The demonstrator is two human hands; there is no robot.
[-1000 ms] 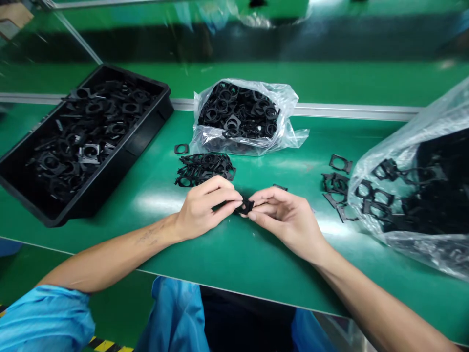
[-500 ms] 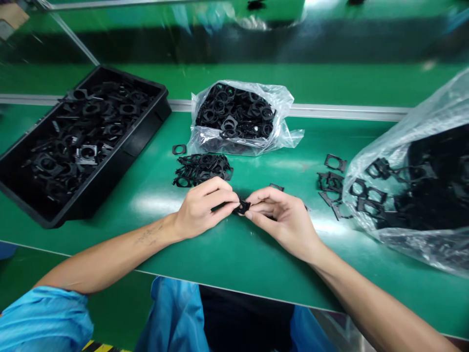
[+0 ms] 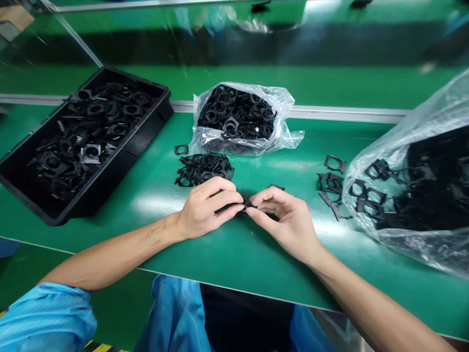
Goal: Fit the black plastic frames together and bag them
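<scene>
- Head view, position: I find the part (image 3: 250, 203) between my two hands, just above the table (image 3: 220, 264), near its front edge.
- Head view, left hand (image 3: 208, 208): thumb and forefinger are closed on the left end of the part, pinching it.
- Head view, right hand (image 3: 287, 215): thumb and fingertips are closed on the opposite end; the other fingers curl behind. My fingertips cover much of the part, so whether it is one piece or two I cannot tell.
- Head view, surroundings: a pile (image 3: 205, 170) lies just beyond my left hand, with a bag (image 3: 220, 142) of black frames behind it. A black tray (image 3: 128, 152) of similar pieces stands to the left. Loose frames (image 3: 331, 181) lie to the right, beside a larger bag (image 3: 421, 124).
- Handling, my judgement: the part looks thin, so I should press lightly and evenly from both ends, without twisting.
- Handling, my judgement: keeping both wrists low should steady the fingertips; shifting one finger at a time should keep the part from slipping and leave its edges easier to inspect.
</scene>
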